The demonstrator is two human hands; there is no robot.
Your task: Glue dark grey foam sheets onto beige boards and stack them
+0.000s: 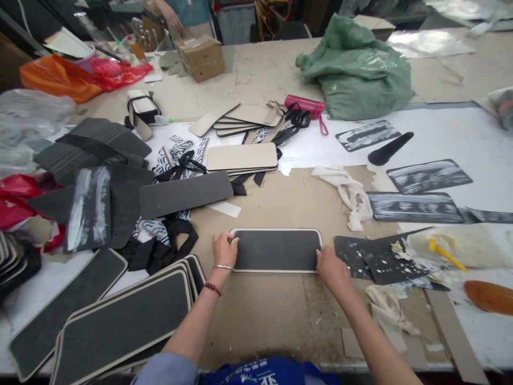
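Blue lettered garment (260, 372), left hand (225, 250) and right hand (332, 265) in pinch on grey rectangular panel (277, 251), brown-sheeted table (256, 321), person (195, 18) beyond.

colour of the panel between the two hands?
Dark grey panel, thinly edged in pale cream; shows best in the head view.

held panel (278, 251): 1 | crumpled cloths (353, 193): 2 | green sack (360, 72): 1 | bracelets (212, 289): 2

blue garment (294, 370) | white lettering (267, 377), cut off at lower edge | not legible
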